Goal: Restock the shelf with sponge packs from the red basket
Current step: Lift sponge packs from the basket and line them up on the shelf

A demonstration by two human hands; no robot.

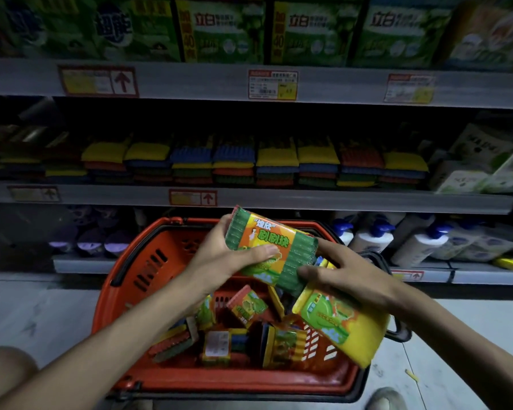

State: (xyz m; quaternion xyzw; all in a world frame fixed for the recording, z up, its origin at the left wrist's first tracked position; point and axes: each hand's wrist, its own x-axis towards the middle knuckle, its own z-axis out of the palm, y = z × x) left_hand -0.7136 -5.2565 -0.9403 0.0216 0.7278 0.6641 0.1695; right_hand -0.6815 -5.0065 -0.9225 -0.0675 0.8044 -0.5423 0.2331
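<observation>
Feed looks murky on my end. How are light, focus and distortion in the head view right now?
Head view: dim overall, the sponge shelf in deep shadow; the green pack in the left hand and the yellow pack in the right hand are lit and sharp; top-shelf boxes are blurred; the wide-angle lens bows the shelf rails.

Three green boxes (314, 31) on the top shelf read "立白", and two of them have a yellow side strip showing "40". A left box (113, 28) reads "超能". The green pack (268, 232) bears "刷刷块". Shelf tags (98, 81) carry red up arrows, but their small print is blurred, as is the print on the yellow pack (347, 327).
</observation>
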